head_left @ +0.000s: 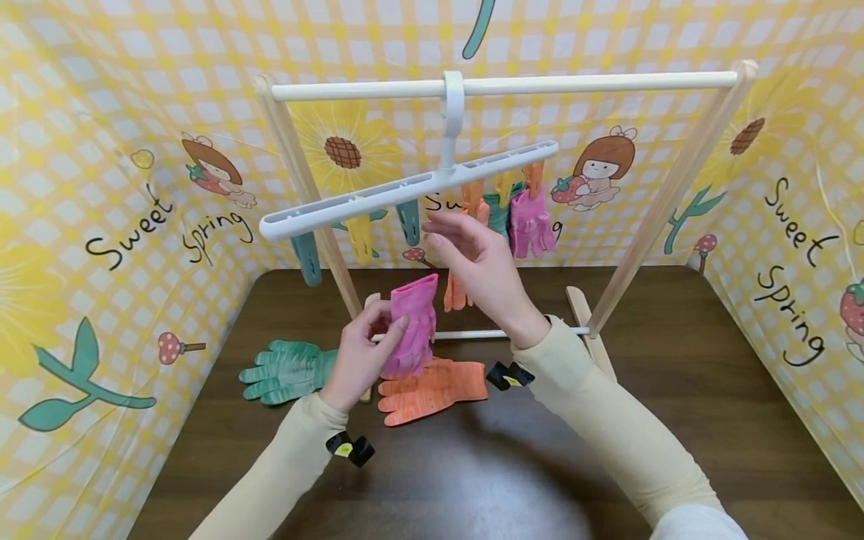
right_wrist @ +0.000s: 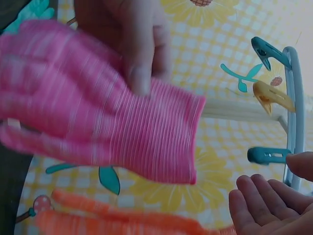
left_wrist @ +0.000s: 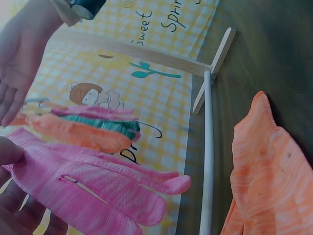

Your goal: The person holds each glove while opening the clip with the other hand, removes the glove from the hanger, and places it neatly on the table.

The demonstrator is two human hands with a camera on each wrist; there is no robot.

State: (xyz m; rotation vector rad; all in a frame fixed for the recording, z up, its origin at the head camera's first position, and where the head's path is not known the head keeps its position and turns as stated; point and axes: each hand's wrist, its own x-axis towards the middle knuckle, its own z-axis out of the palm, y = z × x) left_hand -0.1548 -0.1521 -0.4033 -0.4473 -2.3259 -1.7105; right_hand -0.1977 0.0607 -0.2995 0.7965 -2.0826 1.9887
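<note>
Below the hanger (head_left: 378, 195), L hand (head_left: 356, 349) pinches the pink glove (head_left: 413, 324) nr its cuff (head_left: 416, 292), prob. so that end points up; R hand (head_left: 484, 271), empty w/ fingers loose, is nr the teal peg (head_left: 408, 223)

I see a streaky pink glove (head_left: 415, 321), a green glove (head_left: 290, 370) at its eight o'clock, an orange glove (head_left: 437, 391) at six, brown counter (head_left: 682, 435), yellow-and-white checked backdrop (head_left: 398, 34).

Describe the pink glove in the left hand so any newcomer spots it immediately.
In the head view, find the wooden-legged rack and the pale hanger on its rail. Below the hanger's middle, the left hand pinches the pink glove, cuff upward. The other pink glove hangs from an orange clip; this one is unclipped.
</note>
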